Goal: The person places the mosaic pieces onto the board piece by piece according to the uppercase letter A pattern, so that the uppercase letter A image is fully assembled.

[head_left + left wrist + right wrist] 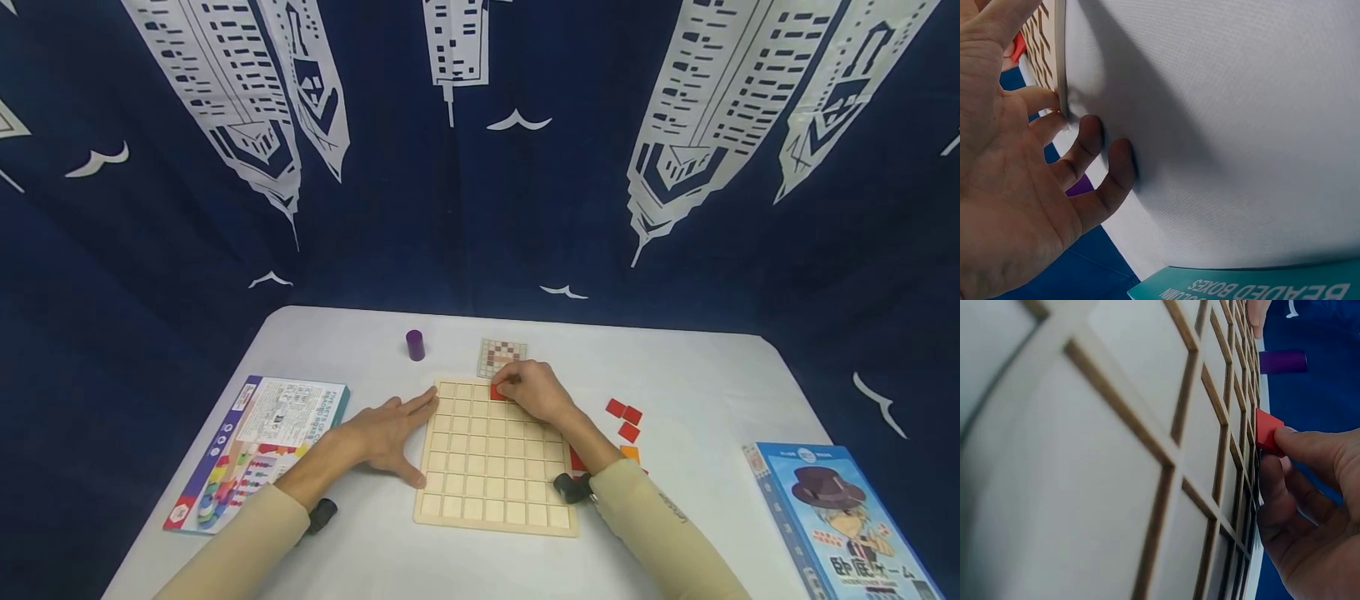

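A wooden grid board (480, 462) with square recesses lies on the white table. My right hand (534, 390) pinches a red square tile (1267, 431) between thumb and fingers, at the top row of the board near its far edge. Along the board's left side, my left hand (390, 437) is spread, thumb and fingertips at the edge; in the left wrist view its fingers (1088, 134) reach down toward the tabletop. Just beyond the board, a small patterned grid card (501, 354) is partly covered by the right hand.
Loose red tiles (628, 432) and an orange tile (630, 452) lie right of the board, some hidden under the right forearm. A purple cylinder (416, 345) stands at the back. Game boxes flank the board: one colourful (292, 412) at left, one blue (806, 458) at right.
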